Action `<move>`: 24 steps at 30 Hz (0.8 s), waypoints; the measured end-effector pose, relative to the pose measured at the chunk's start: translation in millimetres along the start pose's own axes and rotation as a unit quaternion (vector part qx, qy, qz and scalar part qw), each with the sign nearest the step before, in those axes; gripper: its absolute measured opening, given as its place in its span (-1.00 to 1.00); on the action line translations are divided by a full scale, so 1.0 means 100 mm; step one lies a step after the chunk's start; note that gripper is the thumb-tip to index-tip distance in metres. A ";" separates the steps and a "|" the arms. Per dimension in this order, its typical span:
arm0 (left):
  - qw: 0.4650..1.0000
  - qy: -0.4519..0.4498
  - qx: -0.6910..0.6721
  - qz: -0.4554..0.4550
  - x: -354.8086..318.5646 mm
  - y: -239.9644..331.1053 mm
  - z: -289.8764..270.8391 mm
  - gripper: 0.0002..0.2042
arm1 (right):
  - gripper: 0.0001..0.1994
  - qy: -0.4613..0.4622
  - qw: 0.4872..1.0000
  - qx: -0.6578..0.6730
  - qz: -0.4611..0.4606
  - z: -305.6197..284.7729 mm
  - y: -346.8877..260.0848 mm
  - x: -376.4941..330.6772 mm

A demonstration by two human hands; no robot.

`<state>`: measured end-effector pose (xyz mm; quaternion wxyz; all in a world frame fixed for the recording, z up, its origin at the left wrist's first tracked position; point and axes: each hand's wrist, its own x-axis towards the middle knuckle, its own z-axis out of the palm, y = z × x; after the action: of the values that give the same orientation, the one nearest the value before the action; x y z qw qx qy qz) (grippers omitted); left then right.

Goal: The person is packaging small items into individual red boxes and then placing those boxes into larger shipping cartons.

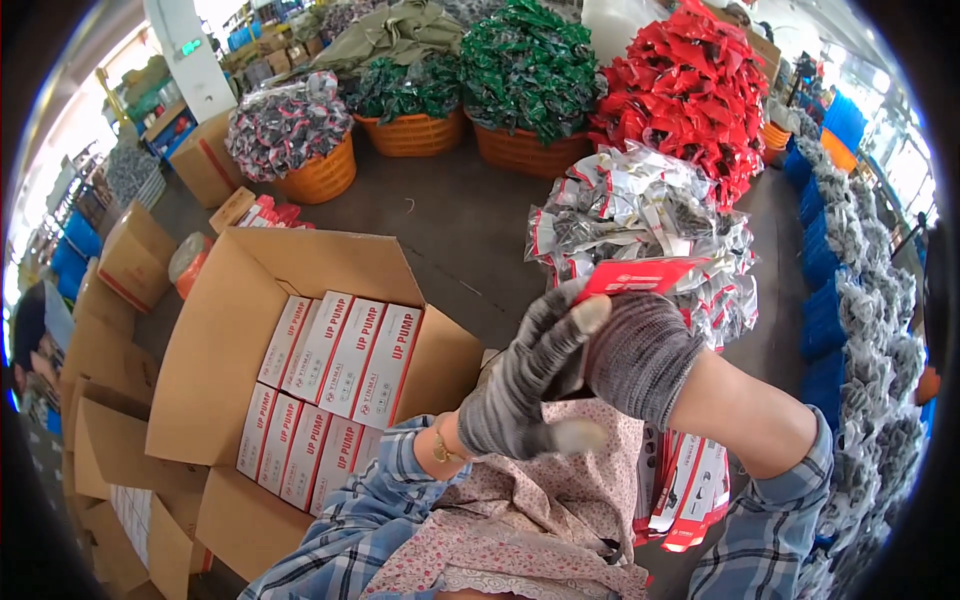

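A small carton with a raised red flap (640, 275) is up in front of me, between my hands. My left hand (525, 385), in a grey striped knit glove with pale fingertips, has its thumb and fingers apart, one fingertip beside the red flap. My right hand (640, 350), in a matching glove, is closed against the carton; its fingers are mostly hidden. To the left stands an open brown carton (200, 360) with rows of white and red boxes (345, 355) in it. Flat red and white cartons (695, 485) lie beside my lap, under my right arm.
Clear bags with grey parts (640, 215) are heaped ahead. Orange baskets (315, 175) hold grey, green and red wrapped pieces behind. Blue bins (825, 300) with wrapped grey parts line the right. More brown cartons (140, 255) and a person (40, 340) are at left.
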<state>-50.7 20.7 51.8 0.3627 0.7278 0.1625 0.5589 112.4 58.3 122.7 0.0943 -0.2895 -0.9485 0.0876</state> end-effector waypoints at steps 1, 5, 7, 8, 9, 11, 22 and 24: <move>0.998 0.009 -0.046 -0.028 -0.01 0.00 0.00 -0.29 | -0.67 0.022 0.999 -0.003 -0.038 -0.01 0.01 0.02; 0.992 0.054 0.114 0.008 -0.04 -0.11 -0.11 -0.33 | -0.62 0.064 0.995 0.067 0.023 -0.49 -0.19 -0.08; 0.994 0.072 0.083 -0.006 -0.02 -0.11 -0.08 -0.33 | -0.59 0.198 0.956 0.205 0.067 -0.30 -0.07 -0.25; 0.994 0.091 0.060 -0.021 -0.01 -0.10 -0.06 -0.33 | -0.57 0.324 0.877 0.339 0.103 -0.12 0.03 -0.35; 0.993 0.110 0.036 -0.036 -0.01 -0.09 -0.03 -0.33 | -0.54 0.435 0.762 0.460 0.136 0.04 0.11 -0.40; 0.991 0.130 -0.030 -0.024 0.06 -0.05 0.12 -0.33 | -0.53 0.411 0.701 0.572 0.112 0.32 0.19 -0.39; 0.973 0.101 0.136 0.154 0.05 -0.31 0.02 -0.44 | -0.44 0.450 0.857 0.235 -0.085 0.73 0.08 -0.35; 0.986 0.032 0.087 0.139 -0.01 -0.22 -0.09 -0.49 | -0.50 0.445 0.835 0.312 -0.086 0.64 -0.12 -0.35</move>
<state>-56.1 38.5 36.2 0.2111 0.7537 0.1197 0.6108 120.1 21.4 58.6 0.5991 -0.1693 -0.7472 0.2325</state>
